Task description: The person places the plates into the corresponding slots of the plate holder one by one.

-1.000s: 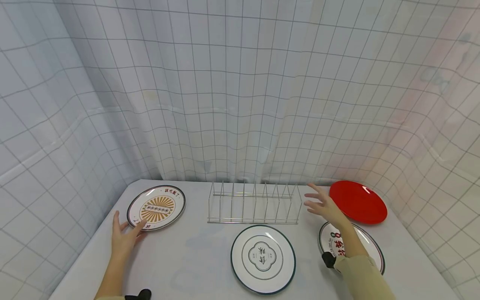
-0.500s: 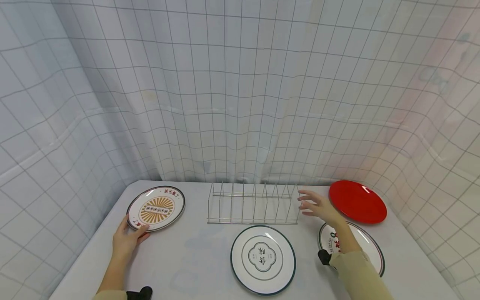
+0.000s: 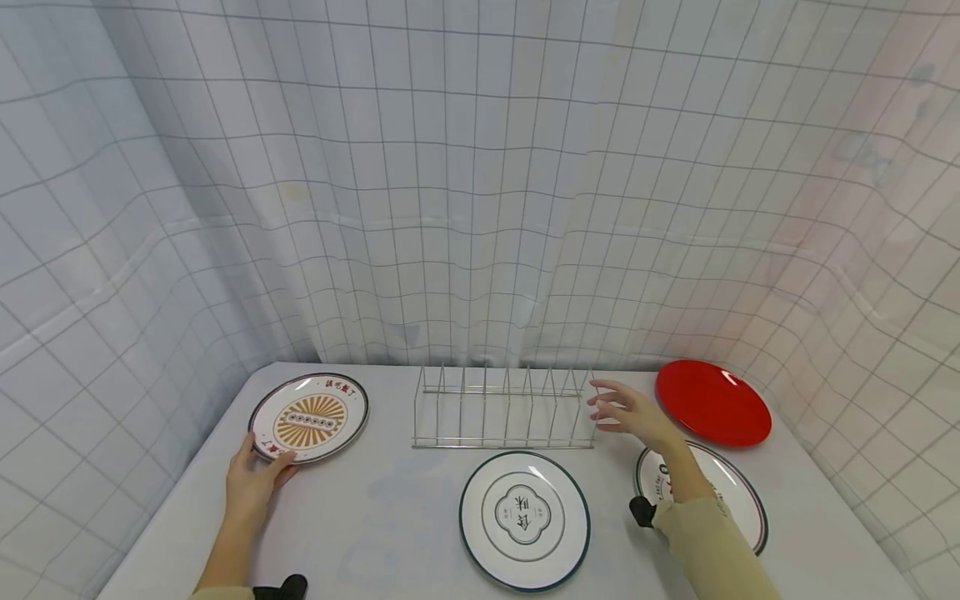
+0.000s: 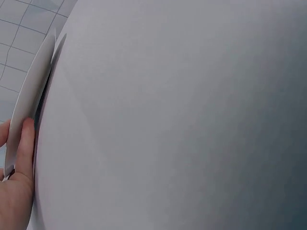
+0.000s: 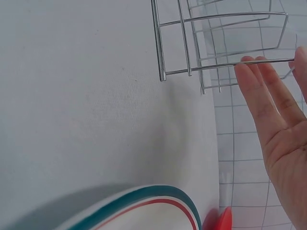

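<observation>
At the table's left, my left hand [image 3: 249, 483] grips the near rim of a white plate [image 3: 309, 419] with an orange sunburst and red lettering. In the left wrist view that plate [image 4: 34, 79] appears edge-on, pinched between thumb and fingers and tilted off the white surface. A wire dish rack [image 3: 502, 447] stands at the back centre, its slots bare. My right hand [image 3: 641, 417] is at the rack's right end. The right wrist view shows extended fingertips touching the rack's end wire [image 5: 220, 66], with the thumb near the same wire.
A white plate with a dark green rim [image 3: 525, 521] lies in front of the rack. To the right are a red plate [image 3: 712, 404] and a red-lettered white plate [image 3: 738, 504], partly under the right forearm. A grid-patterned curtain [image 3: 480, 208] encloses the table.
My left hand has closed on the sunburst plate's near rim. My right hand has moved left to the rack's right end. The other plates and the rack stay put.
</observation>
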Tool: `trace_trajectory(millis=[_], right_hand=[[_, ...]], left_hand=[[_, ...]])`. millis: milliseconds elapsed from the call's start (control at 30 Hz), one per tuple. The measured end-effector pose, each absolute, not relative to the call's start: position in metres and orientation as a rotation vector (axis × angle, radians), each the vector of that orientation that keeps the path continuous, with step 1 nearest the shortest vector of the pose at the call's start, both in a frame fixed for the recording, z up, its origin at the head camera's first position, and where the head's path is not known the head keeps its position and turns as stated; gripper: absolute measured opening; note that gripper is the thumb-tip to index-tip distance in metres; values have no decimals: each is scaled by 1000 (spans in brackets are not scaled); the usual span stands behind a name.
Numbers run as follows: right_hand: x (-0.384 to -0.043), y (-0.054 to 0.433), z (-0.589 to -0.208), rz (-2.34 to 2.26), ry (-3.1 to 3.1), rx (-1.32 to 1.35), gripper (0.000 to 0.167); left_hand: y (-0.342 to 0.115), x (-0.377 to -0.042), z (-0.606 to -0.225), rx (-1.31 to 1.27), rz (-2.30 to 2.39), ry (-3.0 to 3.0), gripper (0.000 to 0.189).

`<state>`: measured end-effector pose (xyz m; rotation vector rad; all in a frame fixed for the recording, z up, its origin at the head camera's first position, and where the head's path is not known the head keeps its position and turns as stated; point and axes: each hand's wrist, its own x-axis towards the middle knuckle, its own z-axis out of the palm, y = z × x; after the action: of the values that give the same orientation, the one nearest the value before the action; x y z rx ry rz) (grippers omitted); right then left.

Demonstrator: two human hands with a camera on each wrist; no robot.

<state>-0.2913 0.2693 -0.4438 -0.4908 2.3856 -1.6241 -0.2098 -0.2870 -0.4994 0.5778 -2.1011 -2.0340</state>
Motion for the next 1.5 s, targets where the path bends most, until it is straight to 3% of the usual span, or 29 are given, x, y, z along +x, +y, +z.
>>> trace_trajectory(millis=[767, 1033, 1500], right_hand=[[-294, 273, -446, -1645, 2357, -501, 49], [-294, 272, -446, -1645, 2354, -508, 48], [-295, 273, -448, -1646, 2362, -488, 50]], left_hand=[[-288, -208, -487, 502, -2637, -1548, 92], [-289, -210, -478, 249, -2746, -1356, 89], [-249, -232, -399, -204, -2435, -1513, 85]])
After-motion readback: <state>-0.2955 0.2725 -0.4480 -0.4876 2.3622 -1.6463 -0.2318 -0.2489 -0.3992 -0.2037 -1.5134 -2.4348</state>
